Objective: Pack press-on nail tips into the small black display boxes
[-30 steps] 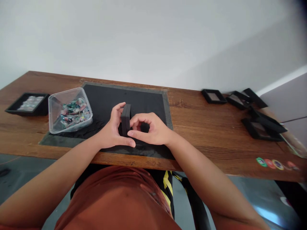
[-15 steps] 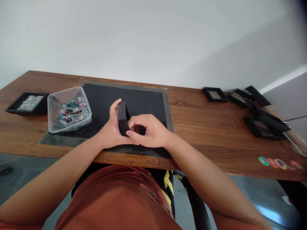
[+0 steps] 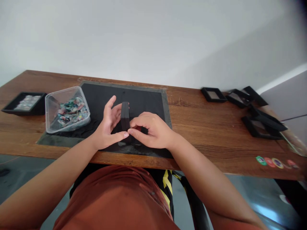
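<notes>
A small black box (image 3: 125, 115) with a seam along its side stands on edge between my hands, above the dark mat. My right hand (image 3: 153, 131) pinches its near right side between thumb and fingers; a bit of red shows inside the curl. My left hand (image 3: 107, 126) is spread loosely around the left of the box, its thumb at the near lower end and some fingers reaching behind the far end. The index finger points up, off the box. The box's right face is mostly out of sight.
A clear plastic tub (image 3: 87, 117) of mixed small coloured pieces stands left on the black mat (image 3: 148, 99). Beyond it sits a black tray (image 3: 39, 107) with clear packets. Several black box parts (image 3: 213, 95) lie at right. Round coloured stickers (image 3: 277, 163) mark the front edge.
My left hand has loosened and drawn slightly left, its thumb moving from beneath the box to its near end. The box has turned more upright and shifted slightly right.
</notes>
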Demonstrator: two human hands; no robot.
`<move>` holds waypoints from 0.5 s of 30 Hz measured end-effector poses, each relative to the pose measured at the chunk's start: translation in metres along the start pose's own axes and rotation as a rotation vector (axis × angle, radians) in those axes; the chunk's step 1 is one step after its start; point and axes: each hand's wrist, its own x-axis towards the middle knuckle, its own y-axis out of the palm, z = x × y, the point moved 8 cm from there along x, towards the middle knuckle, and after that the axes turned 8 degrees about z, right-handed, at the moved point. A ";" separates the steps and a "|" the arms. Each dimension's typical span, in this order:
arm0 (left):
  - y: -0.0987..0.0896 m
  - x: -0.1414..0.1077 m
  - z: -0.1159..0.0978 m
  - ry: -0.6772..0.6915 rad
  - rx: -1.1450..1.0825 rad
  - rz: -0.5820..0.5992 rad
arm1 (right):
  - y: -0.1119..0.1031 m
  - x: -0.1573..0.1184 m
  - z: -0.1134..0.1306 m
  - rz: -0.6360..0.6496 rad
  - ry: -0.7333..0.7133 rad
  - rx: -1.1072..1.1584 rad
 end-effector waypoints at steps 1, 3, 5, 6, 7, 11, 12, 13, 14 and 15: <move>-0.001 0.000 -0.001 0.014 0.013 -0.011 | 0.001 0.000 0.000 0.004 0.000 0.005; -0.003 -0.001 -0.002 0.034 0.036 -0.027 | 0.003 0.001 0.000 0.017 0.001 0.019; -0.004 -0.001 -0.002 0.043 0.044 -0.035 | 0.004 0.001 0.000 0.024 -0.002 0.021; -0.004 -0.001 -0.002 0.049 0.046 -0.040 | 0.004 0.001 0.000 0.025 -0.004 0.017; -0.005 -0.001 -0.003 0.057 0.047 -0.048 | 0.005 0.001 0.000 0.025 -0.004 0.011; -0.005 -0.001 -0.007 0.065 0.065 -0.073 | 0.005 0.000 0.002 0.023 -0.004 -0.001; -0.005 -0.001 -0.008 0.061 0.068 -0.072 | 0.005 0.000 0.003 0.025 -0.005 -0.005; -0.004 -0.001 -0.008 0.055 0.070 -0.069 | 0.006 -0.001 0.004 0.028 -0.004 -0.012; -0.004 -0.001 -0.009 0.051 0.071 -0.063 | 0.006 -0.001 0.005 0.033 -0.002 -0.019; -0.003 -0.001 -0.009 0.048 0.069 -0.056 | 0.008 -0.001 0.006 0.040 -0.001 -0.027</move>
